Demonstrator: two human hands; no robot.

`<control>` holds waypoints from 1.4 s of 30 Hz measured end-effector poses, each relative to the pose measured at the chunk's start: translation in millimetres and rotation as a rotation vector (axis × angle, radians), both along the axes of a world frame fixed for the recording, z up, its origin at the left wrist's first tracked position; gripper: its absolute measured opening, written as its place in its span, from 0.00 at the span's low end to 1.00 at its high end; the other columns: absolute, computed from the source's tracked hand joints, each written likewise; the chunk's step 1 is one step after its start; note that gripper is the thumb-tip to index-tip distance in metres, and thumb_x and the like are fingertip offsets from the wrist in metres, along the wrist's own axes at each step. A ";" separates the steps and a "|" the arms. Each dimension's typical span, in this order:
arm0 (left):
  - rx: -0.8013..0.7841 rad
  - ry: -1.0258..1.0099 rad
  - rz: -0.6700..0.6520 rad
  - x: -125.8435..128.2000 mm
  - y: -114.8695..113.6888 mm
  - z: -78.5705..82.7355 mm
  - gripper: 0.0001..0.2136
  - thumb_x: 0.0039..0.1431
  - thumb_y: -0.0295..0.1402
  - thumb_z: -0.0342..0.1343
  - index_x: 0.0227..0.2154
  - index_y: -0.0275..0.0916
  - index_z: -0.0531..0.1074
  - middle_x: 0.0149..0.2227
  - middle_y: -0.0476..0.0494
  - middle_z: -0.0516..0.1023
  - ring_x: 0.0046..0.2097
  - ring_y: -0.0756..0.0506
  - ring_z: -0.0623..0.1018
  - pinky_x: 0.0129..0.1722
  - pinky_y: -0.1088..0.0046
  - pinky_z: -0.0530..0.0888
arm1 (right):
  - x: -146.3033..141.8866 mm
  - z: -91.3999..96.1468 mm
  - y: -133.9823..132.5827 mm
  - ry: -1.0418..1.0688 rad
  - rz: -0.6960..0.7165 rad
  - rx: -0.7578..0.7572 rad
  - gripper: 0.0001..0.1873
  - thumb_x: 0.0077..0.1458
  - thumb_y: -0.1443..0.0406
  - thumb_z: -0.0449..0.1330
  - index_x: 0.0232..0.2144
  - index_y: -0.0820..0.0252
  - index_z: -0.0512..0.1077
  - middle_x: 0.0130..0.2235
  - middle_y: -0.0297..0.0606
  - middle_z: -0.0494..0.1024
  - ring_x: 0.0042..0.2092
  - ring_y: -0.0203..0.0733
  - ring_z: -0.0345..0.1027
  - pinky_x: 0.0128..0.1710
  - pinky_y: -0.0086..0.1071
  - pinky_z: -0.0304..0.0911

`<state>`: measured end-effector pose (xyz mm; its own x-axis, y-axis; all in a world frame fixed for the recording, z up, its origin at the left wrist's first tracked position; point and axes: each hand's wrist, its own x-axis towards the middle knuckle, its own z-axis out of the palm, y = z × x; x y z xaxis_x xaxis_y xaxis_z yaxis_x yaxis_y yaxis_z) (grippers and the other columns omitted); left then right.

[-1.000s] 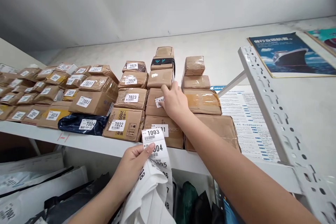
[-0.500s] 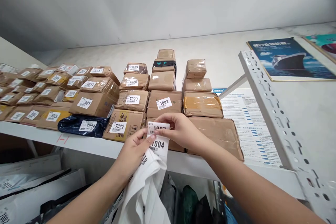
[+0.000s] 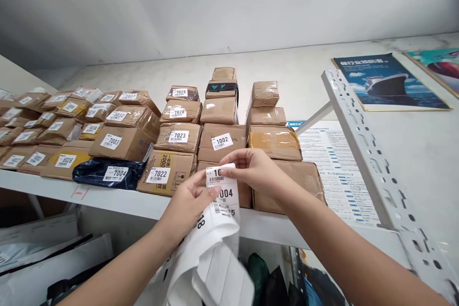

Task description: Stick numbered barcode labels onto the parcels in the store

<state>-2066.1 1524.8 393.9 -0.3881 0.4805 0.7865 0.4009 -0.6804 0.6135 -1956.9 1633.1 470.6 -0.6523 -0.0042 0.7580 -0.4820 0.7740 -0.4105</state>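
Note:
A long strip of white number labels hangs folded below my two hands, in front of the shelf edge. My left hand pinches the strip near its upper end, thumb on top. My right hand grips the top label between thumb and fingers, partly covering its number. Below it a label ending in "004" shows. Just behind my hands stands a cardboard box labelled 1002. Left of it is a box labelled 7022, beside a dark blue plastic parcel labelled 7004.
A white shelf carries stacked, taped boxes, many with number labels. At the right rises a perforated metal upright, with a printed notice behind it and a ship poster on the wall. Bagged parcels fill the lower level.
The label strip has shifted slightly right and its lower folds have swung right. My right thumb now covers more of the top number. The view has moved a little.

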 end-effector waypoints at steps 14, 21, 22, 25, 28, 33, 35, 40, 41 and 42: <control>0.165 -0.100 0.233 -11.1 3.0 16.4 0.21 0.42 0.52 0.62 0.23 0.35 0.70 0.20 0.51 0.71 0.21 0.54 0.66 0.21 0.80 0.61 | -14.5 10.6 -11.4 0.380 -0.144 0.271 0.03 0.45 0.69 0.65 0.23 0.61 0.74 0.27 0.34 0.77 0.28 0.34 0.69 0.28 0.29 0.64; 0.098 0.032 0.226 -8.2 10.7 19.6 0.20 0.41 0.49 0.64 0.28 0.35 0.76 0.26 0.44 0.78 0.29 0.46 0.75 0.29 0.73 0.70 | -34.7 59.8 -16.7 0.677 -0.195 0.360 0.02 0.47 0.70 0.64 0.24 0.60 0.75 0.28 0.35 0.79 0.30 0.36 0.71 0.34 0.32 0.66; 0.081 0.058 0.259 -6.6 12.2 17.6 0.19 0.42 0.49 0.63 0.25 0.35 0.75 0.26 0.43 0.78 0.29 0.46 0.74 0.28 0.72 0.69 | -36.2 72.2 -19.2 0.723 -0.208 0.334 0.02 0.48 0.69 0.64 0.25 0.61 0.75 0.28 0.36 0.79 0.30 0.36 0.71 0.34 0.32 0.66; 0.051 0.112 0.319 -4.7 14.4 9.7 0.19 0.46 0.49 0.61 0.23 0.35 0.75 0.25 0.43 0.78 0.29 0.45 0.74 0.28 0.72 0.69 | -31.4 104.6 -28.0 0.772 -0.251 0.275 0.05 0.50 0.65 0.63 0.28 0.63 0.76 0.27 0.37 0.78 0.30 0.37 0.71 0.32 0.32 0.65; 0.086 0.087 0.258 -8.2 10.6 3.5 0.18 0.50 0.49 0.58 0.28 0.36 0.75 0.28 0.44 0.79 0.34 0.43 0.76 0.32 0.71 0.71 | -13.4 114.4 -34.7 0.317 -0.226 0.427 0.16 0.51 0.54 0.62 0.27 0.63 0.76 0.27 0.40 0.78 0.29 0.37 0.71 0.27 0.30 0.63; 0.161 0.039 0.325 -13.3 -0.4 0.0 0.17 0.50 0.48 0.59 0.27 0.37 0.74 0.28 0.45 0.78 0.31 0.46 0.75 0.30 0.72 0.70 | 3.7 85.3 -30.3 -0.036 -0.220 0.681 0.12 0.43 0.56 0.67 0.27 0.58 0.78 0.32 0.38 0.80 0.30 0.36 0.70 0.24 0.28 0.63; 0.183 0.028 0.376 -11.4 -1.7 0.6 0.17 0.49 0.48 0.60 0.25 0.37 0.74 0.25 0.46 0.77 0.29 0.46 0.74 0.28 0.73 0.69 | -1.6 73.3 -24.8 0.054 -0.184 0.579 0.04 0.45 0.63 0.66 0.25 0.58 0.78 0.28 0.37 0.79 0.27 0.35 0.68 0.21 0.28 0.62; 0.152 -0.074 0.166 -5.8 3.5 9.7 0.18 0.42 0.46 0.65 0.31 0.37 0.76 0.27 0.45 0.79 0.30 0.46 0.76 0.30 0.72 0.71 | -21.0 57.9 -16.1 0.266 -0.107 0.451 0.03 0.47 0.70 0.63 0.23 0.60 0.74 0.25 0.34 0.77 0.26 0.34 0.67 0.24 0.29 0.63; 0.138 -0.109 0.114 -6.3 5.0 12.5 0.20 0.40 0.46 0.66 0.33 0.37 0.76 0.27 0.45 0.79 0.30 0.46 0.76 0.31 0.71 0.72 | -24.1 56.0 -15.9 0.328 -0.113 0.474 0.03 0.47 0.69 0.62 0.23 0.60 0.74 0.26 0.35 0.78 0.27 0.35 0.68 0.27 0.30 0.64; 0.128 -0.142 0.087 -7.3 6.3 15.2 0.21 0.38 0.46 0.67 0.33 0.36 0.76 0.26 0.45 0.79 0.29 0.46 0.76 0.31 0.71 0.72 | -27.0 54.5 -16.1 0.389 -0.124 0.500 0.03 0.48 0.70 0.62 0.24 0.60 0.73 0.28 0.35 0.78 0.29 0.35 0.68 0.29 0.31 0.64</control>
<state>-2073.4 1531.1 409.1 -0.5352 0.3401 0.7732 0.3770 -0.7230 0.5790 -1983.9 1617.0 525.1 -0.3482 -0.3602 0.8655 -0.4178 0.8861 0.2007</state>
